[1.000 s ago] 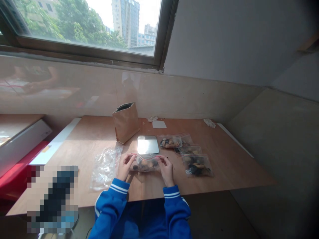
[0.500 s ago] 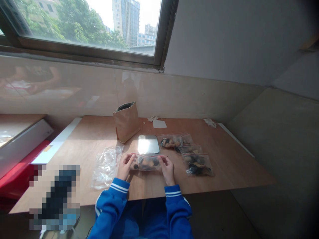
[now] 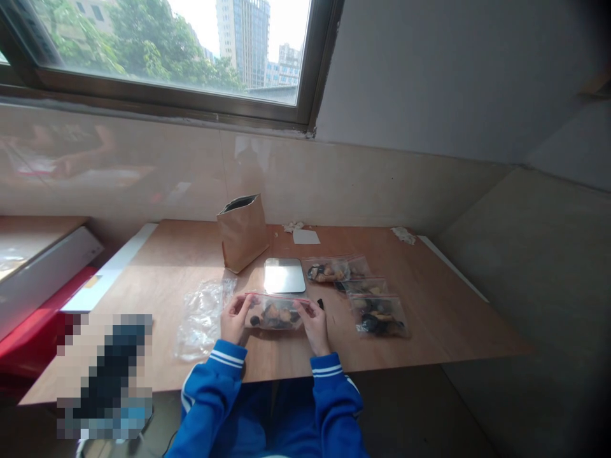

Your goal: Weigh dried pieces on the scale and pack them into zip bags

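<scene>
Fingers (image 3: 247, 301) of our left hand (image 3: 233, 319) and right hand (image 3: 314, 323) pinch closed on the filled zip bag (image 3: 281, 305) near either end of its red seal (image 3: 275, 296), presumably so it lies straight.

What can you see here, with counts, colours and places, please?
Held bag: 1, clear, front centre.
Filled bags: count unclear, clear, right.
Loose bags: count unclear, clear, left.
Paper bag: 1, brown, rear left.
Flat plate: 1, silver, beyond held bag.
Small piece: 1, black, right of held bag.
Card: 1, white, rear.
Scraps: 2 clumps, whitish, rear.
Table: 1, brown, centre.
Side table: 1, brown-topped, far left.
Window: 1, dark-framed, upper left.
Sleeves: 2, blue, white-striped, below centre.
Left hand and right hand: 2, bare, on held bag.
</scene>
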`<state>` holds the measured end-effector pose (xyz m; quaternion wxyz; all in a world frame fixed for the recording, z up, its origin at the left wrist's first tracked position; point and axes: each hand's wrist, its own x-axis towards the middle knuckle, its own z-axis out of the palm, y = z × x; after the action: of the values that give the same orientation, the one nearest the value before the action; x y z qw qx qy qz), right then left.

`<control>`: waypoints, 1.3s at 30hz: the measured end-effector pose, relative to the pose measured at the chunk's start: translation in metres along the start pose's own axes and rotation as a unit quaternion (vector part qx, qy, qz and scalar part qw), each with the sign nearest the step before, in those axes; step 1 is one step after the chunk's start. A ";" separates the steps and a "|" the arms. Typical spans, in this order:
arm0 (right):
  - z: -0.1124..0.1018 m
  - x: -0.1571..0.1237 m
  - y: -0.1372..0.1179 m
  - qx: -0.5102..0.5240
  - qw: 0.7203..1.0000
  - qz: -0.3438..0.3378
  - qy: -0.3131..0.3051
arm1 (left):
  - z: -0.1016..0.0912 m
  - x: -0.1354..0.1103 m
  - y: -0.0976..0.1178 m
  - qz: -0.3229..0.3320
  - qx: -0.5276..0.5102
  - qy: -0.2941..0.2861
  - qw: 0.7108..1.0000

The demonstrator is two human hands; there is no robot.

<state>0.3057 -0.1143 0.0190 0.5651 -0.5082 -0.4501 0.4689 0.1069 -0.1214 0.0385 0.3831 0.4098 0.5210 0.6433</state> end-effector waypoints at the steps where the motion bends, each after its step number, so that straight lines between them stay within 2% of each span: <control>1: -0.001 0.000 0.000 -0.002 1.000 -0.002 0.003 | -0.001 0.000 0.000 -0.004 0.003 -0.004 1.000; 5: -0.003 0.001 0.001 -0.009 1.000 -0.011 0.020 | -0.006 0.002 -0.004 -0.029 0.008 -0.047 0.998; 9: -0.006 0.001 0.000 -0.008 1.000 -0.008 0.017 | -0.010 0.003 -0.005 -0.011 0.048 -0.067 0.997; 13: -0.006 0.000 -0.001 -0.020 1.000 -0.011 0.015 | -0.013 0.003 -0.004 0.019 0.106 -0.065 0.992; 17: -0.005 0.001 0.003 -0.026 0.999 -0.018 0.015 | -0.012 0.002 -0.006 0.030 0.111 -0.055 0.992; 23: -0.003 0.001 0.004 -0.026 0.999 -0.028 0.009 | -0.005 0.001 -0.011 -0.011 0.040 -0.071 0.997; 30: -0.003 0.000 0.002 -0.022 0.999 -0.025 0.015 | -0.006 0.001 -0.013 -0.040 0.023 -0.072 0.996; 39: -0.005 -0.001 -0.001 -0.041 0.998 -0.047 0.031 | -0.005 -0.001 -0.015 0.008 0.084 -0.050 0.995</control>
<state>0.3104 -0.1166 0.0194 0.5790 -0.5236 -0.4740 0.4073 0.1034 -0.1216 0.0234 0.3679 0.4766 0.5496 0.5792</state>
